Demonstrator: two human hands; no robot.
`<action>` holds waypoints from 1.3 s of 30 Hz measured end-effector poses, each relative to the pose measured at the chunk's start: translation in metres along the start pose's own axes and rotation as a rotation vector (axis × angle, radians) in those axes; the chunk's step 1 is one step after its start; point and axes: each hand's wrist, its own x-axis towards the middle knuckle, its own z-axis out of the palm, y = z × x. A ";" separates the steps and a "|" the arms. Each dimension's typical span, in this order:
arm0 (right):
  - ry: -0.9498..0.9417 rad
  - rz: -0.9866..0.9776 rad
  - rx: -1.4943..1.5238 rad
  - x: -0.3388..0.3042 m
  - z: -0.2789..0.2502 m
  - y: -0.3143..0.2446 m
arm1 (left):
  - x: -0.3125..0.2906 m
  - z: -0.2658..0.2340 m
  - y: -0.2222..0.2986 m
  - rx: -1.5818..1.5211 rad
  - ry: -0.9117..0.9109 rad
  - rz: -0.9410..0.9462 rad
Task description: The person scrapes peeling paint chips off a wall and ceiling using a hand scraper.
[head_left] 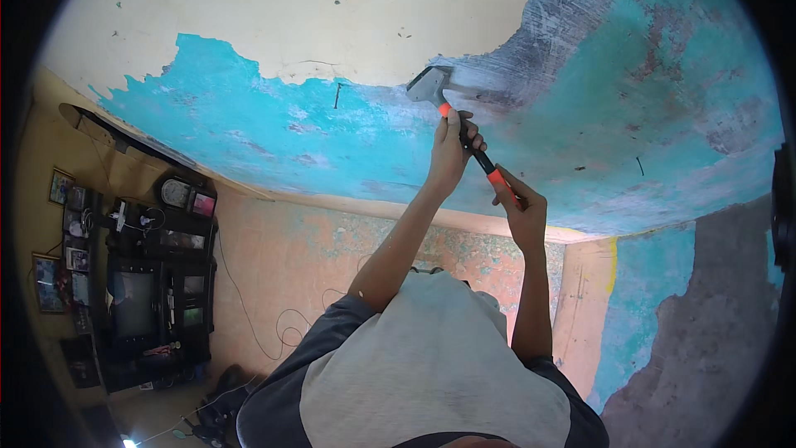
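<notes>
Both hands closed on scraper (431, 87) handle: left hand (449, 148) higher up, right hand (521, 207) at the end. Blade sits on ceiling (332, 8), upper centre of frame, at the paint edge. Risk: steep blade angle gouges plaster; flakes drop onto face.

The ceiling (274, 124) is being shown in bright turquoise, mottled with grey and rusty patches, while a cream band (290, 8) is being seen along its far edge. The scraper (460, 129) is being displayed with a grey metal blade and a black handle banded in orange. A shirt (431, 373) of light grey with dark grey sleeves is being worn. The wall (323, 253) below is being seen in salmon pink, speckled with teal. A black shelf unit (149, 290) is being shown at left.
</notes>
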 end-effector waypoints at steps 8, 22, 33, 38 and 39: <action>-0.005 -0.019 0.071 0.000 -0.022 0.005 | 0.002 0.000 0.007 0.131 0.078 0.023; 0.031 -0.053 0.003 0.008 -0.017 -0.010 | 0.020 0.006 0.021 0.061 0.005 0.091; 0.044 -0.022 0.081 0.002 -0.012 0.003 | 0.018 0.008 0.024 0.136 0.043 0.000; 0.025 -0.038 0.106 0.004 -0.002 -0.003 | 0.021 0.006 0.020 0.117 0.091 0.128; 0.025 -0.038 0.104 0.001 -0.002 0.001 | 0.017 0.006 0.016 0.115 0.091 0.128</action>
